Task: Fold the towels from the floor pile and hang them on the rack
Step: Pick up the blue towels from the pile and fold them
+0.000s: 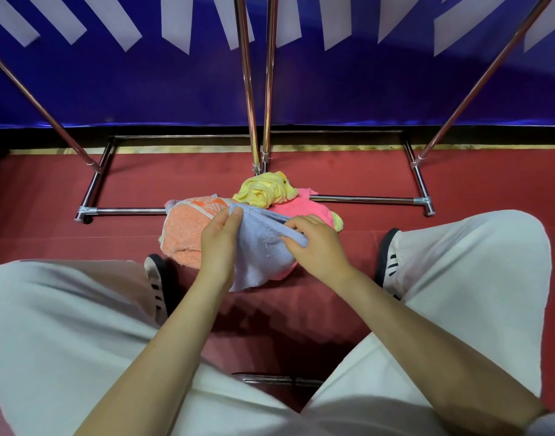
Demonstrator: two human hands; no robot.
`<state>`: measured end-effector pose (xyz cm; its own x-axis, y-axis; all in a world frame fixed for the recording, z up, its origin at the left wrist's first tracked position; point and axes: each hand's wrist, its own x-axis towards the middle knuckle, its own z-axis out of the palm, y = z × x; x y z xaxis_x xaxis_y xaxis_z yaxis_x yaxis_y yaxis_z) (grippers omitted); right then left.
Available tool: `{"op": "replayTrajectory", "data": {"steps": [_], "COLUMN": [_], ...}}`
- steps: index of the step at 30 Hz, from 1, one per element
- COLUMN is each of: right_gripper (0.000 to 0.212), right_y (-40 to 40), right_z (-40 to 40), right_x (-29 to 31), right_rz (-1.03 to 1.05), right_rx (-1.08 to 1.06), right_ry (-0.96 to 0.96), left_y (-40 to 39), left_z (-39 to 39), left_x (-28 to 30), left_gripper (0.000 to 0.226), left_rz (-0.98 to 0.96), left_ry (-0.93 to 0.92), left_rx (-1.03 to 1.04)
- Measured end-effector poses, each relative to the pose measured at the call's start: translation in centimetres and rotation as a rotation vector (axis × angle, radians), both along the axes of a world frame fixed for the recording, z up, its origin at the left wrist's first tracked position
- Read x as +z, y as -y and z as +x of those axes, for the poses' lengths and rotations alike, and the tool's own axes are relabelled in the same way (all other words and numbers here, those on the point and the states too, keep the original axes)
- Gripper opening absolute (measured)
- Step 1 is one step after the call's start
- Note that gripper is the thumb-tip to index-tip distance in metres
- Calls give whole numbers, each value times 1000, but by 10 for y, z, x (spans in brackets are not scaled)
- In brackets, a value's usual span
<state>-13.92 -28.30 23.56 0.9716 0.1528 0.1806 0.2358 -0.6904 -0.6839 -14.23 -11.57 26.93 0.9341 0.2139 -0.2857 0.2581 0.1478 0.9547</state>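
Pale trousers fill the near field, knees apart, the person crouching. Both forearms reach toward 12 o'clock into the floor pile. The left hand pinches the lilac towel at its hemmed edge near one end; the right hand pinches the same hem further along. That hem runs from roughly 10 to 4 o'clock between the hands, equally near both. The orange towel lies at 9, the yellow towel and pink towel at 12–1. The rack stands beyond at 12.
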Motion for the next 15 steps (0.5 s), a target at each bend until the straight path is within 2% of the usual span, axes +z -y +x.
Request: {"op": "replayTrajectory", "data": {"steps": [6,11,15], "right_gripper": [12,16,9], "right_y": [9,16,20], "right_z": [0,2,3], "right_x": [1,-1,0], "right_rz": [-128,-121,-70], "right_rx": [20,41,-30], "right_ry": [80,90,167], "left_y": [-1,-4,-11], "left_z": [1,2,3], "left_x": [2,1,-6], "left_gripper": [22,21,29], "left_rz": [96,149,150], "left_ry": [35,66,89], "left_rx": [-41,-40,-37]}}
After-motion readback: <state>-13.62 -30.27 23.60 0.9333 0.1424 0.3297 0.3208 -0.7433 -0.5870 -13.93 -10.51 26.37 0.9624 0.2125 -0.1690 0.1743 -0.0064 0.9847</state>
